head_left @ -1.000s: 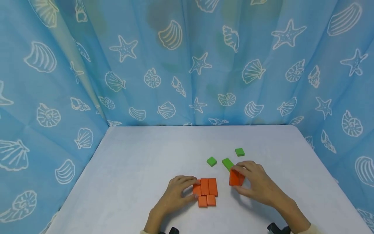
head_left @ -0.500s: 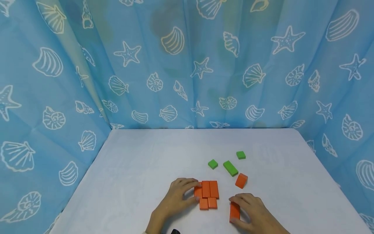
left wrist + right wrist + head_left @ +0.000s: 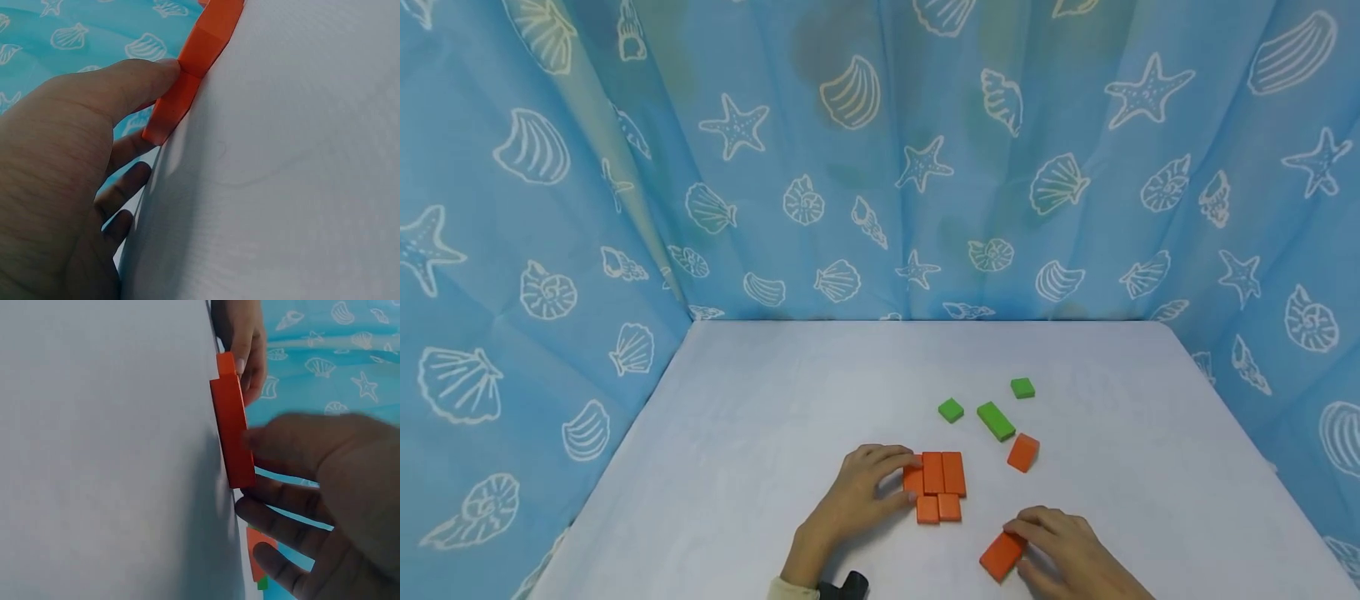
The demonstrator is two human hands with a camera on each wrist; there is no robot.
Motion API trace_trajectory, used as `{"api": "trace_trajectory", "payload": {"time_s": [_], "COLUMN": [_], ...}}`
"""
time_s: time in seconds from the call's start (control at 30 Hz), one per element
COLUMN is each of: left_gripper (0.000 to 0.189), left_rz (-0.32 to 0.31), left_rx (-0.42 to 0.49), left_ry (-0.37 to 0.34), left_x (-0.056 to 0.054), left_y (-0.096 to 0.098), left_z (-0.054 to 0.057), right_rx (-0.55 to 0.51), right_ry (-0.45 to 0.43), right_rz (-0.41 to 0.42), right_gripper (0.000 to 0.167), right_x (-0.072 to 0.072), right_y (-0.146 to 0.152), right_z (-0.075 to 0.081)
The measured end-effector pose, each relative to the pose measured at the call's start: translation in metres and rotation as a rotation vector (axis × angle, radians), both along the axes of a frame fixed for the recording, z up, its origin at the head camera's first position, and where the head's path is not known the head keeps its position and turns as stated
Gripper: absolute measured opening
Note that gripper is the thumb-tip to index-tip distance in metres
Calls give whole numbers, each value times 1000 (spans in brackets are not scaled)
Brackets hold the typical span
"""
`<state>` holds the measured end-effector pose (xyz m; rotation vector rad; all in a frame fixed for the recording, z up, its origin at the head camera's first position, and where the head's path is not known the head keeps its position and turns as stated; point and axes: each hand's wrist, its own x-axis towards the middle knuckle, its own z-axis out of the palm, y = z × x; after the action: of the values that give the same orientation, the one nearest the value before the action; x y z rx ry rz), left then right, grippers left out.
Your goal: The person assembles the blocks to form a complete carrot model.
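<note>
On the bench lies an orange cluster. Left of it, the left hand pinches its leftmost block between thumb and fingers. Right of the cluster and nearer the person, the right hand's fingers hold a loose orange block — a squat orange block and green blocks sit to the cluster's right and beyond.

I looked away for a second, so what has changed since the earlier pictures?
The right hand, holding an orange rectangular block, has drawn it nearer, away from the long green block, and turned it aslant. The left hand stays at the orange block group; all three green blocks lie as before.
</note>
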<state>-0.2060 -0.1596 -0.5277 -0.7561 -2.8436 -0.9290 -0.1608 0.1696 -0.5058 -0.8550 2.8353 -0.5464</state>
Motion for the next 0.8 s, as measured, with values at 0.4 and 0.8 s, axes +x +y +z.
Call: {"api": "trace_trajectory", "payload": {"time_s": [0.4,0.8], "left_gripper": [45,45], "left_rz": [4,-13], "left_rx": [-5,-18], "left_ry": [-18,3], "left_x": [6,-2], "left_y": [-4,0], "left_z": [-4,0], "right_rx": [-178,-216], "right_ry": [-25,159], "right_rz": [44,29], "right_gripper": [23,27], "right_x": [10,11], "right_y": [-17,-30], "right_z": [-10,-13]}}
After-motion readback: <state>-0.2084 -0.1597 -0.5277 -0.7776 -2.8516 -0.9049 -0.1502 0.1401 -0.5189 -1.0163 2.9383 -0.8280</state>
